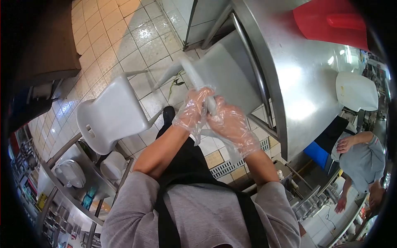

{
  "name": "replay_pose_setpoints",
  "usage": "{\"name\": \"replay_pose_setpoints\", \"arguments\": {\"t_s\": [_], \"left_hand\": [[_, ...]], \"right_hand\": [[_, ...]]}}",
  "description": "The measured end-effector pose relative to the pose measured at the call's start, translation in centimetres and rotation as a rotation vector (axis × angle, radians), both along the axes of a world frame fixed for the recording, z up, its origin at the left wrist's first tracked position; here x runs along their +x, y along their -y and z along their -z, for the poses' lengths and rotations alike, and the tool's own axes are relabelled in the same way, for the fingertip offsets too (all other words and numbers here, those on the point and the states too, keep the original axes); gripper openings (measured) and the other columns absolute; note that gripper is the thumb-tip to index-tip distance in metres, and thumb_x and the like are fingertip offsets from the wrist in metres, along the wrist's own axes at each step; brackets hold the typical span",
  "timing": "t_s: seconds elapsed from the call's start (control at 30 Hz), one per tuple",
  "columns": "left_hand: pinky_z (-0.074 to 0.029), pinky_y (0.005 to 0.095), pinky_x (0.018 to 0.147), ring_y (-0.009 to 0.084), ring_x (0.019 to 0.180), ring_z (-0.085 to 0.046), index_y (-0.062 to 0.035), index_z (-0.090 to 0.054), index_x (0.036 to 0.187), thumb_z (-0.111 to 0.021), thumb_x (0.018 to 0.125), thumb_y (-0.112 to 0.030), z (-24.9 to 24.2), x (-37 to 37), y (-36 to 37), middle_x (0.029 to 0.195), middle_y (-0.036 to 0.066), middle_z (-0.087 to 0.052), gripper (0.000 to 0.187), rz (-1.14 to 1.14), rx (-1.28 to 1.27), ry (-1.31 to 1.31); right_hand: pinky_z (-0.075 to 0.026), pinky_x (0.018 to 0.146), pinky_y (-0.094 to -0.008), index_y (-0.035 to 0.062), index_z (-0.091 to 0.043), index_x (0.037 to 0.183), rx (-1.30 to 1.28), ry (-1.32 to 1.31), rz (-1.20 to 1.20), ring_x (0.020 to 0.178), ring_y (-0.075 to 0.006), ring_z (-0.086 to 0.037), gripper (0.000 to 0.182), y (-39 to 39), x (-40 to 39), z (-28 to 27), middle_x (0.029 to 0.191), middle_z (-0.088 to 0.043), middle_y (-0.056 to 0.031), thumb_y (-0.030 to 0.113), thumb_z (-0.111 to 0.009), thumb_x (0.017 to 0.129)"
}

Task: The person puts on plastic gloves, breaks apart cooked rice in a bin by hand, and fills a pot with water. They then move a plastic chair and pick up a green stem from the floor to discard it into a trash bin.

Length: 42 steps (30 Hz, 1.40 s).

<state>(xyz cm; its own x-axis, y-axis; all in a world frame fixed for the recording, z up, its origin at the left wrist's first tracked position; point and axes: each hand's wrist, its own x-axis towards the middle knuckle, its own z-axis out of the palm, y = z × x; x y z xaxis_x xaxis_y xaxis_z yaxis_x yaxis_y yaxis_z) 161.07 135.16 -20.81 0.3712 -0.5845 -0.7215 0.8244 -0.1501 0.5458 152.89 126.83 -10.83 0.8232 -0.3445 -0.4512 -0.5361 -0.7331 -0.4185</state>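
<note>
Both my hands wear thin clear plastic gloves and meet in front of my chest. My left hand [193,110] and my right hand [232,126] close around one leg of a grey plastic chair [225,74]. The chair is tipped over, its seat leaning against the edge of a steel table [297,82]. Its other legs stick out to the left above the tiled floor. I wear a grey shirt and a dark apron.
A second white chair [111,115] lies tipped at the left, above a steel shelf holding a white appliance [70,173]. A red tray [331,20] and another white chair [355,91] are by the table. Another person in grey [362,159] stands at the right. A floor drain grate [229,165] runs below my hands.
</note>
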Motion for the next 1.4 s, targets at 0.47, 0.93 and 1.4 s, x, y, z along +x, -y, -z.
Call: {"name": "replay_pose_setpoints", "arguments": {"t_s": [0.47,0.93,1.4], "left_hand": [[-0.042,0.0333,0.094,0.0263,0.106,-0.057,-0.0028,-0.057,0.119,-0.059,0.082,-0.051,20.4,6.4,7.9,0.118,0.016,-0.059,0.061,0.414,-0.240,0.751],[-0.051,0.0452,0.075,0.0359,0.082,-0.064,-0.0043,-0.064,0.088,-0.048,0.085,-0.027,63.1,8.1,-7.0,0.086,0.017,-0.065,0.028,0.604,1.085,0.943],[-0.051,0.0417,0.063,0.0304,0.080,-0.064,-0.0018,-0.057,0.103,-0.050,0.086,-0.020,67.6,10.3,-3.5,0.090,0.013,-0.063,0.026,0.669,0.986,1.286]], "right_hand": [[-0.049,0.079,-0.0465,0.0036,-0.052,0.113,-0.354,-0.085,0.252,0.087,-0.0393,-0.063,0.045,9.4,4.6,20.9,0.094,-0.064,-0.0240,0.032,-0.061,0.079],[-0.047,0.072,-0.0374,-0.0037,-0.061,0.101,-0.592,0.173,0.418,0.079,-0.0293,-0.061,0.035,15.3,0.5,28.8,0.084,-0.063,-0.0200,0.027,-0.062,0.085],[-0.044,0.085,-0.0394,-0.0028,-0.056,0.116,-0.722,0.117,0.574,0.098,-0.0291,-0.060,0.049,15.0,0.8,29.0,0.105,-0.061,-0.0211,0.035,-0.061,0.085]]}}
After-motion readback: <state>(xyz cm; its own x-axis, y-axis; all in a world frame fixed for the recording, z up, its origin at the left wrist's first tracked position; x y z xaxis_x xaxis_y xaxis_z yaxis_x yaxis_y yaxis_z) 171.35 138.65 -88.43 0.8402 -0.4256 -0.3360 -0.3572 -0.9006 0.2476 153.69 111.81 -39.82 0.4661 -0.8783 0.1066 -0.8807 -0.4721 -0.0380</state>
